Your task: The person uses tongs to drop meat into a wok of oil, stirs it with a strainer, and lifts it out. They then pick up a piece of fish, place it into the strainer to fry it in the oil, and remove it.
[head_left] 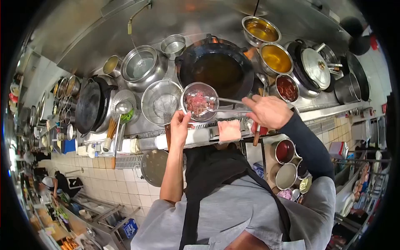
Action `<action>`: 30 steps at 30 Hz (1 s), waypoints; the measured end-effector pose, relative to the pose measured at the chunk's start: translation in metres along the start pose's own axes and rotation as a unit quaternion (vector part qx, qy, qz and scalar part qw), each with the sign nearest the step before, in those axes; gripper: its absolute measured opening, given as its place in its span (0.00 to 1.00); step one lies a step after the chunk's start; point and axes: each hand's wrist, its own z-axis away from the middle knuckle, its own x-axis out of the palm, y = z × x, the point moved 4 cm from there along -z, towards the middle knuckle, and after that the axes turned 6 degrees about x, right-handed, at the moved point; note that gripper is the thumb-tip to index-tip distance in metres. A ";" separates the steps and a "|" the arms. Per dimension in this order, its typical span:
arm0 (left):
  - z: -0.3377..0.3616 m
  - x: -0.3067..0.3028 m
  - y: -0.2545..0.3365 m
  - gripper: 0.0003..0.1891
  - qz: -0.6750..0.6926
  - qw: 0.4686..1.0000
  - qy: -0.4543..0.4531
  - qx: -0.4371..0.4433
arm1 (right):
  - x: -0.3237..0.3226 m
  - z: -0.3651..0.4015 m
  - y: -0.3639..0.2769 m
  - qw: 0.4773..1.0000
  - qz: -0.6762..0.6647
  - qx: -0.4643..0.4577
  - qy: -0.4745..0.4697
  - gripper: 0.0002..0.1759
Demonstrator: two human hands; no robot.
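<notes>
A small clear bowl (199, 102) with pieces of reddish raw meat (198, 101) is gripped at its lower left rim by my left hand (179, 126). My right hand (268, 111) is closed round the handles of long metal tongs (233, 106), whose far ends reach into the bowl at the meat. Behind and to the right of the bowl sits a large black wok (218, 68) with dark liquid. An empty-looking wire strainer (161, 102) lies just left of the bowl.
Steel pots of yellow liquid (276, 58) and red sauce (287, 88) stand right of the wok. A large steel pot (140, 63), a perforated ladle with greens (125, 109) and another wok (88, 107) are at left. A flame shows behind the wok. Another person (50, 182) works far left.
</notes>
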 end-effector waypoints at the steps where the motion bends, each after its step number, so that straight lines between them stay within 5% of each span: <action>1: 0.001 0.007 -0.002 0.06 0.006 1.000 0.007 0.003 | 0.004 -0.006 0.003 1.000 0.009 -0.019 -0.008 0.19; 6: -0.009 -0.001 0.006 0.06 0.005 0.999 0.041 -0.017 | -0.015 -0.036 0.005 0.998 0.008 -0.037 -0.045 0.16; 13: -0.006 -0.012 -0.007 0.05 0.024 0.994 0.093 -0.052 | -0.050 -0.028 0.026 0.997 -0.059 -0.013 0.051 0.19; 17: -0.006 -0.018 -0.015 0.08 0.037 0.991 0.114 -0.058 | -0.006 -0.048 0.058 0.991 -0.059 0.025 0.119 0.17; 24: 0.006 -0.042 -0.032 0.09 0.051 0.988 0.127 -0.071 | 0.128 -0.128 0.104 0.980 -0.052 0.180 0.069 0.15; 30: 0.029 -0.082 -0.040 0.08 0.049 0.985 0.150 -0.073 | 0.118 -0.126 0.106 0.959 -0.085 0.247 0.112 0.18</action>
